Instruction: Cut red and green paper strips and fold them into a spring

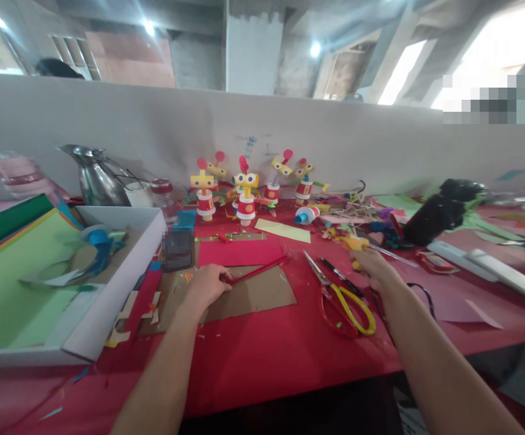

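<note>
My left hand (212, 285) pinches the near end of a narrow red paper strip (260, 270). It rests over a brown cardboard sheet (262, 291), just in front of a red paper rectangle (239, 253). My right hand (377, 269) is wrapped round a yellow glue gun (354, 243), its nozzle toward the left. A clear glue stick (396, 256) appears to extend behind it. Between the hands lie scissors (341, 308) with red and yellow handles, blades apart, and a black pen (341, 277). My right fingers are partly hidden.
Several paper-cup figures (246, 205) stand at the back; one white-and-blue cup piece (307, 214) lies tipped. A white box (121, 241) of coloured paper is left, near a steel jug (99, 178). At right are paper scraps, a black bag-like object (443, 211) and a white bar (507, 275).
</note>
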{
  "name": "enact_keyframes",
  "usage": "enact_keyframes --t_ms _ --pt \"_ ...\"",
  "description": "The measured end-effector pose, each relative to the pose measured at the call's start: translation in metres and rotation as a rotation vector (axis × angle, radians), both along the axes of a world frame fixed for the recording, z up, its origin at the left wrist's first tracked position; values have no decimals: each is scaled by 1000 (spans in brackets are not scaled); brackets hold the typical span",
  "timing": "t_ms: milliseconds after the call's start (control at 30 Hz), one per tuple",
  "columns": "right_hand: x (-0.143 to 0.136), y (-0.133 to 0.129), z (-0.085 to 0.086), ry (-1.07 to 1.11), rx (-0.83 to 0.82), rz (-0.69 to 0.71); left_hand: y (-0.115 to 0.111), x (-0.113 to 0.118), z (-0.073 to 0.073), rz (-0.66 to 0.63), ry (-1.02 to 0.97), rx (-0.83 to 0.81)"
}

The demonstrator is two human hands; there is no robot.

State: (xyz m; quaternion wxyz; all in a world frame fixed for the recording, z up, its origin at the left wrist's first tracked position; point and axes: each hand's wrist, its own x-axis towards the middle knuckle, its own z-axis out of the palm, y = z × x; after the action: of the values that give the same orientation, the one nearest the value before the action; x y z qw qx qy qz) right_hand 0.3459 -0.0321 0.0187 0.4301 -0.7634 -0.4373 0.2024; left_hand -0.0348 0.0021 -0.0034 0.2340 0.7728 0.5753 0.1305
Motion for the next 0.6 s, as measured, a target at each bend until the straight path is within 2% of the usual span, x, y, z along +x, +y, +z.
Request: enact_keyframes --t_ms 100,167,233,300,400,500,600 --pt "-26 -21 10 177 69 54 -2 1 2 -4 1 -7" --pt "-54 -36 14 489 134 175 -3 2 3 -14 1 -7" --pt "-85 -50 13 611 116 262 -4 3 4 -20 10 1" --pt "-116 -59 6 571 108 354 -5 4 5 -23 26 12" --pt "-150 -67 -12 369 64 441 -5 4 5 -23 37 19" --pt "-168 -71 -26 237 41 478 -4 3 5 -21 35 4" --pt "-174 -74 -31 117 -7 476 -4 3 7 -15 51 -1"
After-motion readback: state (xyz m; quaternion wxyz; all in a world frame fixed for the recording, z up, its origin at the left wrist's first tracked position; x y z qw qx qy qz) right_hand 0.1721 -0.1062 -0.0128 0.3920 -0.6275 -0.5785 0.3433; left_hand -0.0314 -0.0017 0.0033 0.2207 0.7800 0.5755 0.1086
